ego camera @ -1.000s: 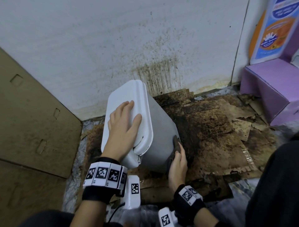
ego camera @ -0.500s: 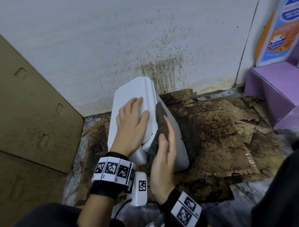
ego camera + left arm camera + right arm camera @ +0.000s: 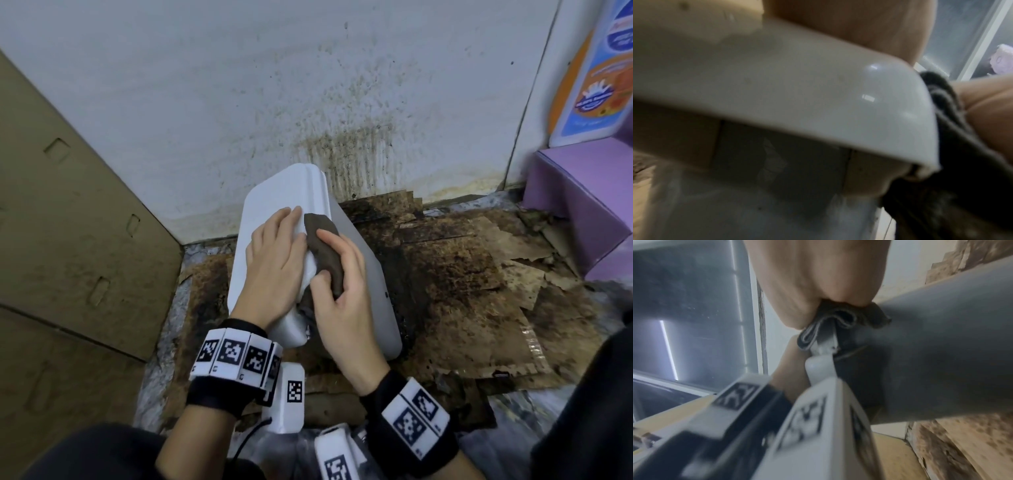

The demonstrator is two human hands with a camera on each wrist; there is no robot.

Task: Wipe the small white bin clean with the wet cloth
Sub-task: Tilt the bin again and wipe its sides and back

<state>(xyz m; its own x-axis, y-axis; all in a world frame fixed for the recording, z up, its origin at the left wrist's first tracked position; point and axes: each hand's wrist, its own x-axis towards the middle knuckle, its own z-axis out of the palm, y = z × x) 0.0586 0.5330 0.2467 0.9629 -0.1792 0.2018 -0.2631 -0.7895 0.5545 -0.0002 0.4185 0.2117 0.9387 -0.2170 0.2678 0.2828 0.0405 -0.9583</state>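
The small white bin (image 3: 370, 291) is tipped over on the stained floor, its lid (image 3: 274, 192) facing up and left. My left hand (image 3: 274, 260) lies flat on the lid with straight fingers. My right hand (image 3: 342, 291) grips the dark wet cloth (image 3: 323, 246) and presses it along the right edge of the lid, thumb on top. In the left wrist view the lid's corner (image 3: 859, 105) fills the frame with the cloth (image 3: 951, 178) beside it. In the right wrist view the folded cloth (image 3: 838, 322) sits under my palm against the grey bin side (image 3: 941, 353).
A stained white wall (image 3: 308, 85) stands just behind the bin. Brown cardboard panel (image 3: 68, 222) leans at the left. Dirty torn cardboard (image 3: 479, 291) covers the floor. A purple box (image 3: 582, 205) stands at the right.
My right hand has come up from the bin's lower side to the lid's edge with the cloth and slid it further up. The left hand stays on the lid.
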